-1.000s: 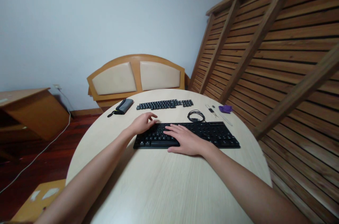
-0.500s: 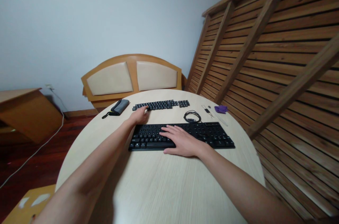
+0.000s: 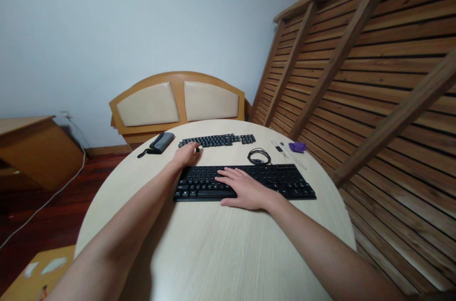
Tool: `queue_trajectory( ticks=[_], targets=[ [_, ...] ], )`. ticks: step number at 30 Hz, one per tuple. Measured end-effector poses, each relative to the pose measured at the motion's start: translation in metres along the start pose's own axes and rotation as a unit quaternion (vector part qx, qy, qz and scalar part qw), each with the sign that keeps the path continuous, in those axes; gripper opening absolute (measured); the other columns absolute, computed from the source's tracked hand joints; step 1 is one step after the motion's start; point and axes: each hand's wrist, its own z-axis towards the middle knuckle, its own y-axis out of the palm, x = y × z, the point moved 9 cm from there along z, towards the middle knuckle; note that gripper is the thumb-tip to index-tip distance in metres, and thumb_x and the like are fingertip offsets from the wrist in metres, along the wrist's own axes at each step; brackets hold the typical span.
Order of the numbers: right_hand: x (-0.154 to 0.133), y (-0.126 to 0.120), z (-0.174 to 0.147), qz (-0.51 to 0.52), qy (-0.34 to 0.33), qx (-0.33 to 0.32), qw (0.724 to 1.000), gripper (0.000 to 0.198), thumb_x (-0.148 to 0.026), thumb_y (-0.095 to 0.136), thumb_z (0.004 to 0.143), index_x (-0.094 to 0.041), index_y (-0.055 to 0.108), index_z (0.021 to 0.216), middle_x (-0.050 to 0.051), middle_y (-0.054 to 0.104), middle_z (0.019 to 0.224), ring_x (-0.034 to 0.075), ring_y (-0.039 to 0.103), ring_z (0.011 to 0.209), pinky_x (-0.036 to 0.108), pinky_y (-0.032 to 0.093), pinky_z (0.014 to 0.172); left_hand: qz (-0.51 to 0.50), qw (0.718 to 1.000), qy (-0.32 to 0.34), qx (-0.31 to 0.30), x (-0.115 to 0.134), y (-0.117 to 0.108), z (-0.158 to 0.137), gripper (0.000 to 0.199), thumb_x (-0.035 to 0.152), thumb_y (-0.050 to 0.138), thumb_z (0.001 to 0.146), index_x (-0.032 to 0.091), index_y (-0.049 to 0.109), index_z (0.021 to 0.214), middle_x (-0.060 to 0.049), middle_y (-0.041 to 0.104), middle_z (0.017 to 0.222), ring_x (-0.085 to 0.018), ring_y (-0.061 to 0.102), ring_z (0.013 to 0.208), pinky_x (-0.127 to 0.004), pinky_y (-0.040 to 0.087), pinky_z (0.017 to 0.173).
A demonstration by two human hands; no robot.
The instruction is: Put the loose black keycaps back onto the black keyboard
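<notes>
A black keyboard lies across the round table in front of me. My right hand rests flat on its middle, fingers spread over the keys. Beyond the keyboard, loose black keycaps are laid out in rows, with a smaller group of keycaps at their right end. My left hand is between the keyboard's left back corner and those rows. Its thumb and fingers pinch a small black keycap. The hand covers part of the row's near left side.
A coiled black cable lies behind the keyboard. To the right are a wire keycap puller, a thin white stick and a purple cloth. A grey and black pouch sits at the left edge of the pale table.
My left hand has drawn slightly back from the keycap rows, and a black keycap now shows between its fingers. The right hand stays in place on the keyboard.
</notes>
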Motion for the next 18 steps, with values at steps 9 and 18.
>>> queue_trajectory(
  ticks=[9,18],
  targets=[
    [-0.001,-0.001,0.001,-0.010,0.001,-0.005,1.000,0.077,-0.066,0.058,0.087,-0.024,0.044,0.150,0.010,0.034,0.161,0.031,0.027,0.148,0.051,0.019,0.122,-0.110,0.994,0.009,0.008,0.023,-0.032,-0.036,0.018,0.027,0.063,0.089,0.016,0.073,0.100,-0.009,0.076,0.100,-0.025,0.071,0.088,-0.030,0.054,0.079],
    [0.002,0.000,0.000,0.000,0.012,-0.005,1.000,0.077,-0.064,0.061,0.086,-0.025,0.044,0.150,0.009,0.032,0.162,0.031,0.025,0.149,0.052,0.019,0.122,-0.261,0.960,0.098,-0.020,0.090,-0.037,-0.097,0.019,0.028,0.064,0.090,0.018,0.074,0.105,-0.004,0.076,0.103,-0.020,0.071,0.092,-0.026,0.053,0.083]
  ],
)
